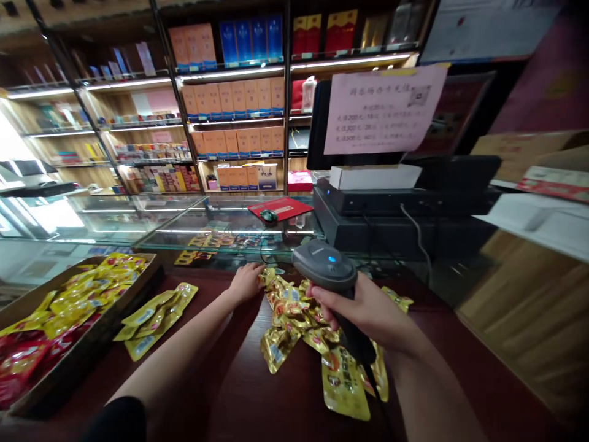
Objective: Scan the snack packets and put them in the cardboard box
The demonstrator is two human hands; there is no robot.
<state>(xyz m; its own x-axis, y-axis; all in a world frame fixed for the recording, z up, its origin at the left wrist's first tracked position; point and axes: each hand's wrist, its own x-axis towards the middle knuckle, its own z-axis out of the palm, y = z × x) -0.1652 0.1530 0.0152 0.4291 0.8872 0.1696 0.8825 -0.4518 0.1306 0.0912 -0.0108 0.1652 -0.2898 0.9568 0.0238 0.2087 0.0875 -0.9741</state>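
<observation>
In my right hand (363, 307) is a grey-and-black barcode scanner (324, 261) with a blue light glowing on top. Its head points left, above a loose pile of shiny gold snack packets (294, 310) on the dark red counter. My left hand (247, 282) reaches to the far left edge of that pile, its fingers closed around the end of a gold snack packet (267, 277). Nearer me, a larger flat yellow packet (344, 383) lies under the scanner's handle. Several yellow packets (159, 316) lie apart, left of my left forearm.
At left stands an open cardboard box (122, 301) of yellow and red packets. Beyond the counter are a glass display case (221, 215), a mouse (268, 215) on a red mat (294, 209), and a monitor (317, 135) bearing a paper sign. Wooden panelling (510, 307) borders the right side.
</observation>
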